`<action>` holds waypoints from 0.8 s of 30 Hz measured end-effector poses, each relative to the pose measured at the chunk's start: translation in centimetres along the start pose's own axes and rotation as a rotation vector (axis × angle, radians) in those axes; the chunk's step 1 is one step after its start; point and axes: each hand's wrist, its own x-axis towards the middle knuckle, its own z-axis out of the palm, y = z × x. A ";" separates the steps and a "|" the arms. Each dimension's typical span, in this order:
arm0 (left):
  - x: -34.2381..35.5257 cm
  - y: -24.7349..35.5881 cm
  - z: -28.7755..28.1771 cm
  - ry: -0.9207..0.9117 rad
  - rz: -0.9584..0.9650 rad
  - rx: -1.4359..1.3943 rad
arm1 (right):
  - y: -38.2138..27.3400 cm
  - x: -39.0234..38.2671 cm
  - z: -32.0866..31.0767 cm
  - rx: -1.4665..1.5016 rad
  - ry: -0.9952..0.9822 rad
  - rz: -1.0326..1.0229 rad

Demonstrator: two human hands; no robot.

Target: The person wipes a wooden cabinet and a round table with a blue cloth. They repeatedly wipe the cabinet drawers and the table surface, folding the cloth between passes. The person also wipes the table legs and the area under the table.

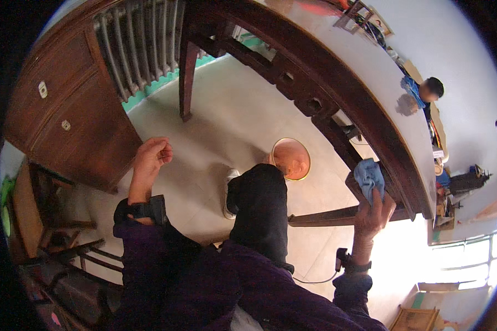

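My right hand (374,214) grips a crumpled blue cloth (369,175). The cloth rests against the dark wood at the right end of a long carved table (292,49), just below its edge. Out over the floor on the left, my left hand (153,157) is raised with its fingers curled in, and nothing shows in it. Both wrists wear dark bands. On the floor beyond my knee stands a round orange-pink basin (291,159) with a pale rim; its contents are hard to make out.
A brown wooden cabinet (77,110) stands at the left, beside a ribbed radiator (141,47). Dark wooden chairs (77,265) crowd the lower left. A table leg (326,217) reaches across near my right arm. Behind the tabletop is a person in blue (425,92).
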 end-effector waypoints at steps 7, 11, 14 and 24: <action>-0.5 0.2 -0.3 0.093 -0.009 0.025 | -6.6 6.0 7.7 0.127 0.003 0.089; -0.6 0.5 -0.3 0.099 -0.003 0.040 | -12.1 8.1 10.1 0.349 0.027 0.033; -0.8 0.7 -0.4 0.086 0.021 0.037 | -15.0 9.9 10.3 0.453 0.063 -0.007; -1.4 1.8 -0.8 0.104 0.029 0.039 | -23.0 21.4 20.1 0.344 0.048 -0.192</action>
